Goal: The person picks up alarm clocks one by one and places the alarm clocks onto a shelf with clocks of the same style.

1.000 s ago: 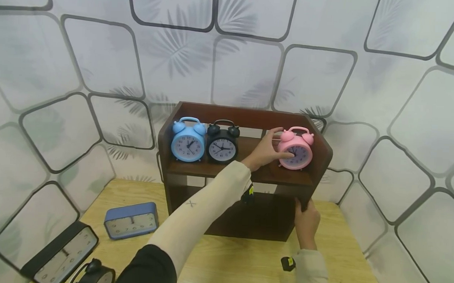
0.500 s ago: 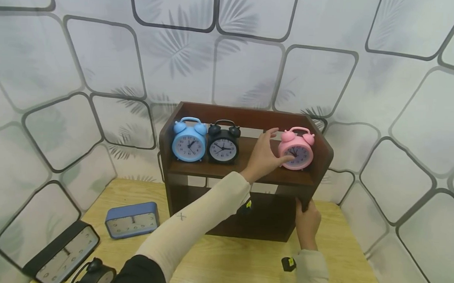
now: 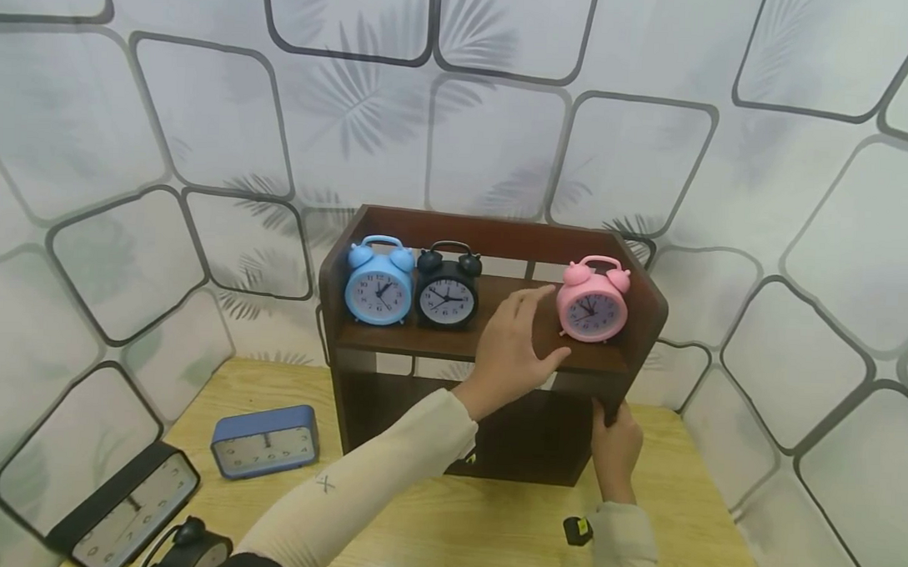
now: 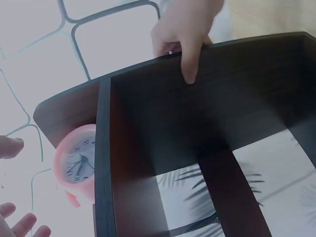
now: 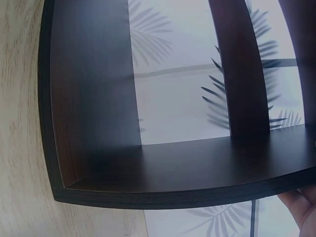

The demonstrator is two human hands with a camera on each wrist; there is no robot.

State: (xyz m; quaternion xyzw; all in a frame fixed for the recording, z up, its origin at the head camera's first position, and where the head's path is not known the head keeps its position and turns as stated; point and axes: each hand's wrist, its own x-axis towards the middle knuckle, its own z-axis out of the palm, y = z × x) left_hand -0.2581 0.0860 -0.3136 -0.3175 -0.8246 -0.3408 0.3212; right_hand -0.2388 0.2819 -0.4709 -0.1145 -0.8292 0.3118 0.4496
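A pink twin-bell alarm clock (image 3: 592, 309) stands upright at the right end of the top level of a dark brown wooden shelf (image 3: 452, 343). My left hand (image 3: 507, 356) is just left of it, fingers spread and apart from the clock, in front of the shelf board. In the left wrist view its fingertips (image 4: 24, 224) show at the left edge, beside the pink clock (image 4: 74, 165). My right hand (image 3: 615, 449) grips the shelf's right side panel lower down, thumb on the inner face, other fingers partly hidden behind the panel.
A light blue alarm clock (image 3: 379, 285) and a black one (image 3: 446, 292) share the top level's left half. On the wooden table (image 3: 453, 534), left of the shelf, are a blue rectangular clock (image 3: 264, 442), a black rectangular clock (image 3: 127, 506) and another black twin-bell clock (image 3: 189, 550).
My left hand has let go of the pink alarm clock and drawn back down and to the left. The clock stays put, and my right hand keeps its grip on the shelf.
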